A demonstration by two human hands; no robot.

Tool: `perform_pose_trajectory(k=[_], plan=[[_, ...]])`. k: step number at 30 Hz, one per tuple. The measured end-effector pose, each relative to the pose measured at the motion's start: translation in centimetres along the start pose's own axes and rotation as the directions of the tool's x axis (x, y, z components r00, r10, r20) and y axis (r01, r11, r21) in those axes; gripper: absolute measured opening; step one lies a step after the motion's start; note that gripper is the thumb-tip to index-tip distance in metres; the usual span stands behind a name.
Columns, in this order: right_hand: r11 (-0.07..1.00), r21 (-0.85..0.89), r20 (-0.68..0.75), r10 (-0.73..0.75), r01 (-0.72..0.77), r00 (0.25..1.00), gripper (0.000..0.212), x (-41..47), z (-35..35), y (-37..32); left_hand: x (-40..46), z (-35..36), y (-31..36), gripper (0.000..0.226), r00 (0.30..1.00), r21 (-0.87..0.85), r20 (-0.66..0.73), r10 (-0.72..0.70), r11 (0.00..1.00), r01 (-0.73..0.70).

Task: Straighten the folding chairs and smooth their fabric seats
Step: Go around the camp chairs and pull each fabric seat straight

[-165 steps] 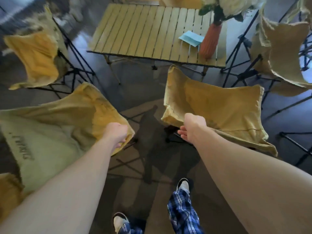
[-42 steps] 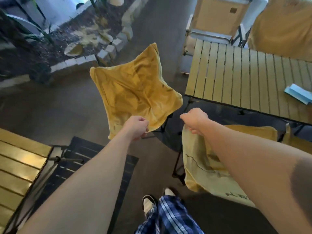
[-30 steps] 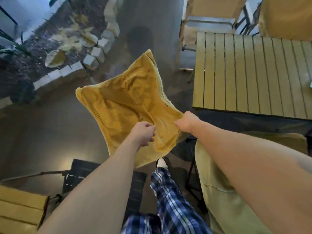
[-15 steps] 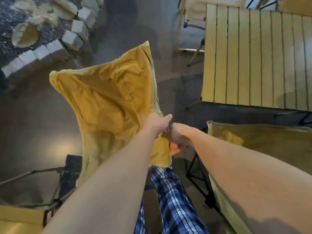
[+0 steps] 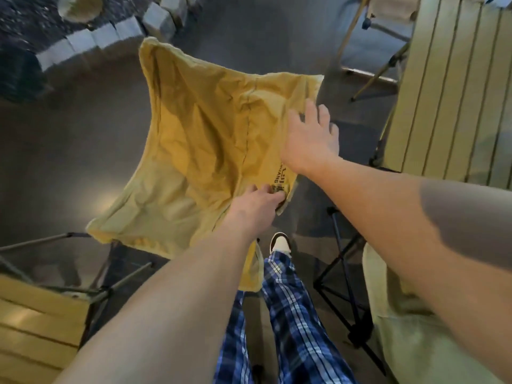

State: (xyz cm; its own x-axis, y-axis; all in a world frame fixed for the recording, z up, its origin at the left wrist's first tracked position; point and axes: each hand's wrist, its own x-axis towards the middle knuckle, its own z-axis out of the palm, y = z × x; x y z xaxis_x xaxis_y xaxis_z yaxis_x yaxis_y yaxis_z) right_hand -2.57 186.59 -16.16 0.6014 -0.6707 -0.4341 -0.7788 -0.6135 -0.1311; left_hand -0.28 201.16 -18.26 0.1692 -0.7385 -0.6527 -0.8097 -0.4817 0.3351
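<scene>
The right hand (image 5: 310,139) has let go and now lies spread flat on the yellow seat (image 5: 199,151)

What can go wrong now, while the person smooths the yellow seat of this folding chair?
1. The left hand grips only the near edge of the yellow seat; a strong pull may tip or drag the light chair.
2. The open right hand lies at the seat's right edge, so the deep creases in the middle may remain.
3. The person's shoe is close to the black chair legs; a step could catch them.
</scene>
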Motion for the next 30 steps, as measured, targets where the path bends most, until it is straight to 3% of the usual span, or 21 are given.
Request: perform_pose_trajectory(k=[4,6,8,10,12,14,18,21,23,25,30], plan=[[0.893,-0.419,0.214,-0.075,0.161,0.974,0.044,-0.1,1.4,1.5,-0.9,0.5,-2.9,0.04,0.989,0.045,0.096,0.111,0.992,-0.116],[0.807,-0.556,0.303,-0.026,0.199,0.953,0.061,-0.5,1.4,1.7,-1.1,0.1,-4.8,0.045,0.991,0.066,0.098,0.086,0.993,-0.093],[0.751,-0.622,0.364,0.025,0.223,0.931,0.079,-0.5,0.8,1.2,-1.1,-1.2,-6.4,0.042,0.999,0.078,0.027,-0.02,0.997,0.018],[0.786,-0.585,0.436,0.099,0.199,0.894,0.093,-0.4,-0.4,0.2,-0.9,-2.5,-7.6,0.038,0.971,0.06,-0.134,-0.197,0.977,0.207],[0.862,-0.492,0.503,0.168,0.12,0.848,0.104,-0.1,-0.8,0.4,-0.7,-3.7,-8.6,0.038,0.881,-0.084,-0.264,-0.393,0.919,0.385],[0.936,-0.348,0.58,0.175,0.048,0.796,0.113,0.0,-0.1,1.3,-0.6,-4.6,-9.9,0.037,0.787,-0.221,-0.277,-0.552,0.833,0.506],[0.989,-0.147,0.731,0.097,0.017,0.675,0.119,-1.1,3.0,2.0,0.4,-6.1,-12.0,0.03,0.765,-0.262,-0.173,-0.62,0.778,0.571],[0.992,-0.114,0.775,0.055,0.054,0.629,0.107,-2.2,4.2,1.4,1.2,-7.1,-13.7,0.035,0.768,-0.519,-0.201,-0.608,0.731,0.442],[0.972,-0.187,0.705,0.034,0.14,0.708,0.07,-2.4,4.9,1.0,1.6,-7.2,-14.7,0.038,0.807,-0.597,-0.231,-0.543,0.734,0.323],[0.969,-0.218,0.587,0.037,0.113,0.809,0.044,-1.4,5.1,0.5,2.5,-7.3,-15.3,0.035,0.829,-0.541,-0.28,-0.485,0.793,0.281],[0.991,-0.13,0.527,0.096,-0.031,0.844,0.033,2.2,4.3,-0.5,6.6,-9.7,-17.6,0.019,0.823,-0.3,-0.412,-0.39,0.911,0.282]])
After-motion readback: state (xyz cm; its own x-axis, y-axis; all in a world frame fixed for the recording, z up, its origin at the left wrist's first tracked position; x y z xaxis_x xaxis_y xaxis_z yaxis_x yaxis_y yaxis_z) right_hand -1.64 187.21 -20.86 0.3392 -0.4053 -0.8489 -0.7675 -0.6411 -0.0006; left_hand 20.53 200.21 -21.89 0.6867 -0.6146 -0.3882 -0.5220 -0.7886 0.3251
